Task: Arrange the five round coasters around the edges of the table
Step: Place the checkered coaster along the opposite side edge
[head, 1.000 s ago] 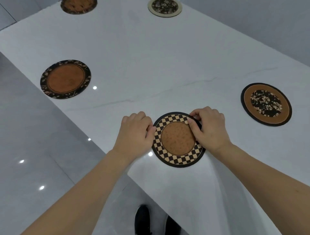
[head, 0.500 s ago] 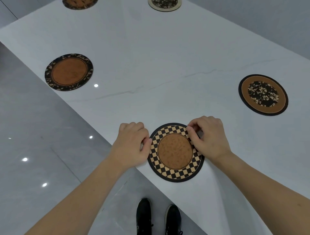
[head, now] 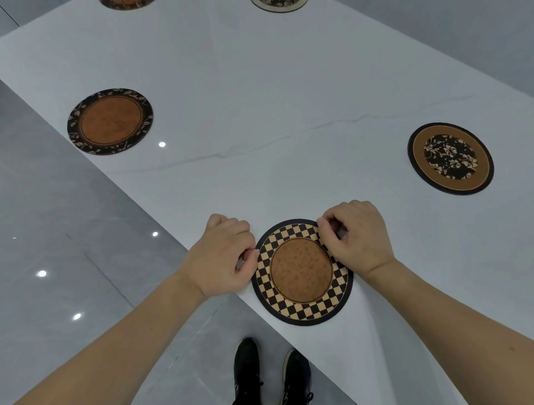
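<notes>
- Checkered coaster [head: 302, 271] lay flat on the bench [head: 260, 101] right at its near edge, between the two hands.
- Left hand [head: 222, 257] curled, fingertips pinching the coaster's left rim; right hand [head: 357, 234] curled, thumb and fingers pinching the upper-right rim. Both grasping the coaster.
- Two-sided grip likely there to slide and square the coaster against the edge, not to lift it; it looked fully down on the surface.
- Leaf-rim coaster [head: 109, 121] sat well left of the left hand, by the same long edge.
- Flower coaster [head: 450, 158] sat well right of and beyond the right hand, toward the opposite side.
- Two more coasters far beyond the hands, cut off by the top of the view: a brown one [head: 124, 3] and a pale-rim one [head: 278, 4].
- Judgement: all five spread round the perimeter; task near done, only final nudge and release left.
- Risk: coaster close to overhanging the edge; a push toward the person could tip it off.
</notes>
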Demonstrator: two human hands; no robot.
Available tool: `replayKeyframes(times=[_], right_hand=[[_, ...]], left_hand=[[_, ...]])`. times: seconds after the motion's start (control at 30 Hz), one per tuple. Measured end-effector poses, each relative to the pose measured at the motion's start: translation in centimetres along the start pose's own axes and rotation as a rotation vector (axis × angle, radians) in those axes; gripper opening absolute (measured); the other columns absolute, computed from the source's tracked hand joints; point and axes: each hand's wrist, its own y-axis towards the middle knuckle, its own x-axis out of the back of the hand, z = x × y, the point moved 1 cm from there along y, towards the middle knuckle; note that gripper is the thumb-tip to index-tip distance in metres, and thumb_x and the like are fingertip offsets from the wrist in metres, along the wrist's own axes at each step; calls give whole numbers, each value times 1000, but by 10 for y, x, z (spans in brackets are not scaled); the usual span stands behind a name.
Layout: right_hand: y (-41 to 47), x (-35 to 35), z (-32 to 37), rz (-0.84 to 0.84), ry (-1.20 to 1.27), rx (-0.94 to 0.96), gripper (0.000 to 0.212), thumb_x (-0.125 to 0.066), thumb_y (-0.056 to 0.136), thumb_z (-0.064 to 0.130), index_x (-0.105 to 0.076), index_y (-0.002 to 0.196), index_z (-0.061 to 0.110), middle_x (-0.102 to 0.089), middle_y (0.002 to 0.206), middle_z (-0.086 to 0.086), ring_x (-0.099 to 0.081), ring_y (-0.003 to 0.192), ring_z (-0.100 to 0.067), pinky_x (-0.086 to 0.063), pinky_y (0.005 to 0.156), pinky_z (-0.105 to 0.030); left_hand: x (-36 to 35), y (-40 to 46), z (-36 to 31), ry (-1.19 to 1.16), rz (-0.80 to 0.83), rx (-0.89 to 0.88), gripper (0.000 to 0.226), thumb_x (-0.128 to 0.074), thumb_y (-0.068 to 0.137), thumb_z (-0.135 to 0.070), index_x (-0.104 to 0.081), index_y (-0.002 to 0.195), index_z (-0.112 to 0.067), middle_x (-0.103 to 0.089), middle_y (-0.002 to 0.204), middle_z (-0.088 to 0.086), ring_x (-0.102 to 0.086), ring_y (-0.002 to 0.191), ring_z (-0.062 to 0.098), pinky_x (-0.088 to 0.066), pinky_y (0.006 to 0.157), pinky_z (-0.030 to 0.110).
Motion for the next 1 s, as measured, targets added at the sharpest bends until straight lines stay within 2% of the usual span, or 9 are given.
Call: replayKeyframes(times=[0.2,0.33,0.47,0.57,0.83,1.0], right_hand=[[0,0,-1,-14,-12,6,30,-52,82,35,-64,61,18,-60,55,7,-55,56,-17,-41,66,-29],[-2,1,0,-15,-31,20,31,-52,81,35,-62,58,17,-59,53,6,-54,54,-18,-42,63,-29],[-3,0,0,-14,-40,38,31,-52,80,34,-62,57,17,-59,52,6,-54,53,-18,-44,61,-31],[-3,0,0,-7,-40,57,31,-52,81,35,-63,58,17,-59,52,6,-54,53,-18,-44,61,-30],[-3,-2,-1,3,-49,75,32,-51,81,35,-63,57,17,-58,52,7,-52,53,-17,-42,61,-29],[-3,-3,-2,23,-54,66,33,-49,82,35,-63,58,17,-59,53,7,-53,54,-17,-41,61,-29]], left_hand=[[0,0,-1,-21,-14,-32,24,-50,79,-20,-47,56,-16,-39,61,-8,-33,59,10,-31,75,31],[0,1,-4,21,4,-20,25,-49,81,-23,-48,58,-15,-42,61,-6,-37,58,14,-35,74,35],[-3,0,-7,-3,-26,88,26,-48,89,-38,-55,76,-17,-45,66,-11,-43,60,13,-35,82,33],[-2,0,-8,-13,-24,79,27,-51,88,-42,-60,91,-16,-42,72,-16,-46,63,12,-35,85,33],[-1,1,-9,-1,-8,55,22,-54,85,-40,-58,89,-18,-38,70,-18,-39,63,9,-39,83,37],[-1,1,-9,8,5,53,23,-54,84,-40,-58,89,-17,-42,71,-16,-40,63,10,-39,83,37]])
